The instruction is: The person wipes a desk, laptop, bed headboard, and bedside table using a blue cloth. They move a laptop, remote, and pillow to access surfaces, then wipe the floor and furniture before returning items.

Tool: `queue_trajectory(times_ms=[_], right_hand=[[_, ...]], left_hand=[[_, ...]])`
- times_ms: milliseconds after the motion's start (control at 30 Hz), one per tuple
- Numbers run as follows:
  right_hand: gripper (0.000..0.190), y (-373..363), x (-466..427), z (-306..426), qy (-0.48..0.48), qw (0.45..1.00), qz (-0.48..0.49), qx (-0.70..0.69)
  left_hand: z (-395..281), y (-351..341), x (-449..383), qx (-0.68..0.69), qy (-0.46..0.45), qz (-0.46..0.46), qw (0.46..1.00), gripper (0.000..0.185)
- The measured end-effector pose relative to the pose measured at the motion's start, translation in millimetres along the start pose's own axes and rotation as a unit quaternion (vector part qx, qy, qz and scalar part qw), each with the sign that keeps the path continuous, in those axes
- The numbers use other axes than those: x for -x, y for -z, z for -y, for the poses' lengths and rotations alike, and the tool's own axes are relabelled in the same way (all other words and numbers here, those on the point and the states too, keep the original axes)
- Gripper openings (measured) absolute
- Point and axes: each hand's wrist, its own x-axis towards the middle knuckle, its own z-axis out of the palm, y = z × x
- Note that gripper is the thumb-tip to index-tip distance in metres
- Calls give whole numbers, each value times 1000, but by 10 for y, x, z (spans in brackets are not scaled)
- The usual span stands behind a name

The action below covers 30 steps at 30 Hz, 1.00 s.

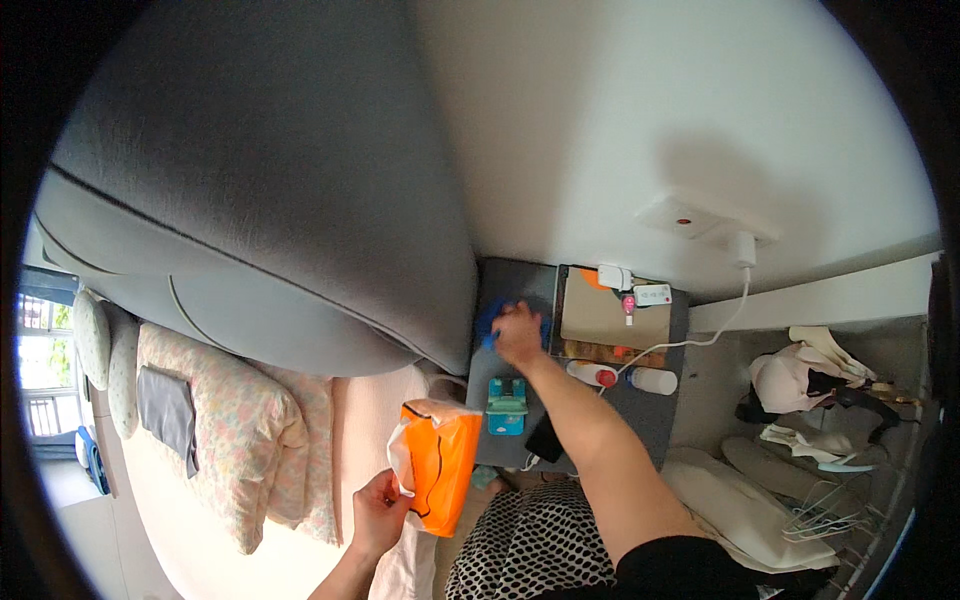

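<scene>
My left hand [379, 510] pinches an orange and white plastic bag [442, 471] by its pale edge, in front of the bed. Across the grey bedside table [491, 442], my right hand [517, 335] is at the back corner, on a blue cloth [489, 313] that is partly hidden under the fingers. A turquoise plastic holder [507, 409] stands nearer to me. Beside my right forearm lies a black phone [544, 441], partly covered by the arm. A flat framed board or tray [611, 311] lies to the right of the hand.
On the board sit a white charger [615, 277], a white remote [652, 294] and a small pink bottle [628, 306]. Two white bottles [651, 380] lie nearby. A white cable [705, 343] runs from the wall plug. The grey headboard [300, 187] rises left; clothes and hangers [825, 517] fill the right.
</scene>
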Motion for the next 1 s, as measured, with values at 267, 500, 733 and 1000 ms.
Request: queue_trajectory(times_ms=[267,500,733,1000], right_hand=[[29,855,362,34,-220,683,-67,-693],[29,1742,1771,80,-180,541,-184,-801],[13,1295,2791,-514,-165,662,-157,-714],[19,971,3301,-877,-243,640,-200,-701]], left_hand=[[-603,-439,-488,8,-95,13,995,26],[-782,-1135,-1423,-46,-157,-54,985,27],[-597,-1700,-2288,-261,-210,-131,933,29],[-299,-1804,-2490,-271,-176,-48,945,47]])
